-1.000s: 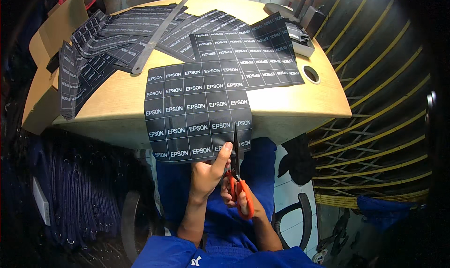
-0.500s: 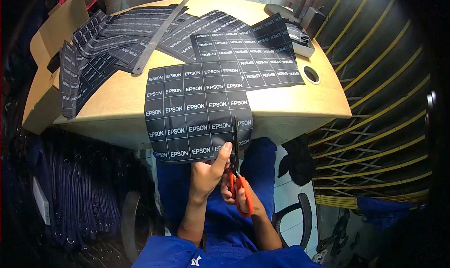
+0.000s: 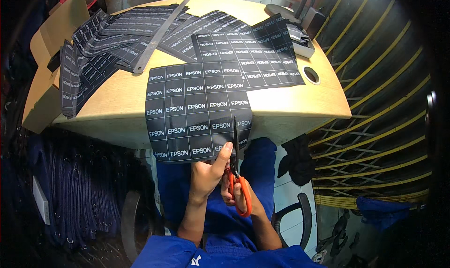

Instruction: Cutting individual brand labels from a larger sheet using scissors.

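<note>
- Black label sheet (image 3: 194, 109) overhangs the table (image 3: 300, 109) edge toward six o'clock, freeing its edge for cutting.
- Left hand (image 3: 208, 174) pinches it taut.
- Right hand (image 3: 234, 193) grips orange scissors (image 3: 238, 174), blades pointing twelve o'clock.

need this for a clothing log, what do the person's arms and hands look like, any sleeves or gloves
Both hands are bare: no gloves, rings or watch show on the left hand or the right hand. The forearms are uncovered too. Bright blue sleeves end near the elbows, matching the blue work clothes below; a small white mark sits on the fabric at the lower edge.
</note>
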`<state>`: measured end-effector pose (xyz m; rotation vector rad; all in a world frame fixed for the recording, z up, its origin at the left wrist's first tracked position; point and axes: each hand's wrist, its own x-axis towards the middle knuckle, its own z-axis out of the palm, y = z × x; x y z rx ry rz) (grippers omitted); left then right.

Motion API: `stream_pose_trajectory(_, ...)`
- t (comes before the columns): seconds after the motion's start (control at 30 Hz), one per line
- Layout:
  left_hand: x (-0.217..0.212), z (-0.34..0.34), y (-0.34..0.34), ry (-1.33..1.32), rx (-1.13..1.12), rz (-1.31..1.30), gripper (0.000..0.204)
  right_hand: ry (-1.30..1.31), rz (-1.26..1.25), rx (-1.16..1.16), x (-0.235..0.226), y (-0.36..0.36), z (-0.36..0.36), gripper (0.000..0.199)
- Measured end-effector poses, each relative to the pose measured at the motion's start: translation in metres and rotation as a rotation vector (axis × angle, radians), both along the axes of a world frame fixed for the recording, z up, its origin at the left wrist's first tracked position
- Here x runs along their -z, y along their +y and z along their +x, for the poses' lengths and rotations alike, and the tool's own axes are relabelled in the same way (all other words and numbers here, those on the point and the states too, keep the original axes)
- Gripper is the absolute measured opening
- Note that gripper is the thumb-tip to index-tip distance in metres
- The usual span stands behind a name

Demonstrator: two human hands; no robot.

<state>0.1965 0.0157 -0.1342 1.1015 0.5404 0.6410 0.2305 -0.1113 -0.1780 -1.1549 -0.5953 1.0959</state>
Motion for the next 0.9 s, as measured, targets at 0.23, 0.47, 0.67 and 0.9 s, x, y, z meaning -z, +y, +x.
stream_pose_trajectory(0.23, 0.0000, -0.0003, 0.0012, -0.023, 0.002, 0.014, 0.012, 0.019, -0.005, 0.006, -0.0074, 0.0015, -0.0016, 0.055)
stream_pose_trajectory(0.47, -0.0019, 0.0015, 0.0007, -0.049, -0.014, 0.046, 0.011, 0.046, 0.023, 0.012, -0.0050, 0.0008, -0.0028, 0.049)
stream_pose_trajectory(0.67, -0.0042, 0.0029, 0.0000, -0.065, -0.038, 0.063, 0.013, 0.012, 0.010, 0.034, -0.0089, 0.0039, -0.0048, 0.052)
stream_pose_trajectory(0.9, -0.0035, 0.0026, -0.0006, -0.045, -0.033, 0.066, 0.014, -0.011, 0.001, 0.038, -0.0069, 0.0040, -0.0039, 0.053)
